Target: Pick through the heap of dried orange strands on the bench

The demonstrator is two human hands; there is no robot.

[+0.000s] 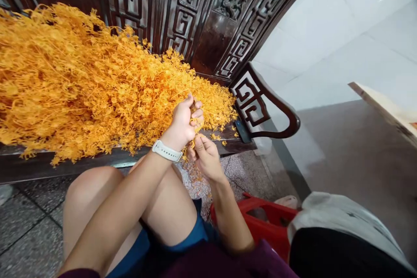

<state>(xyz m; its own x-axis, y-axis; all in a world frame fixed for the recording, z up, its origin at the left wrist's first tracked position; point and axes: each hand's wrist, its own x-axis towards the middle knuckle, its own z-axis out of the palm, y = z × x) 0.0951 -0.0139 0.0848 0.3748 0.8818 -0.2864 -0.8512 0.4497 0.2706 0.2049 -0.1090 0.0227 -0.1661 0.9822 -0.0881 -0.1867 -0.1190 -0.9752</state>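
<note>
My left hand (188, 117), with a pale watch band (167, 151) on its wrist, is curled above the right end of a large heap of orange artificial flower sprigs (107, 91). Its fingers close around a small orange sprig (196, 129). Just below it, my right hand (206, 153) pinches the lower part of that same sprig between thumb and fingers. The two hands nearly touch. How the sprig's stem runs inside the left palm is hidden.
The heap lies on a dark carved wooden bench (241, 144) with a curved armrest (288, 128). A dark phone-like object (243, 131) rests by the armrest. Orange bits litter the speckled floor (195, 178). A red plastic stool (270, 213) and a whitish bag (345, 208) stand at right.
</note>
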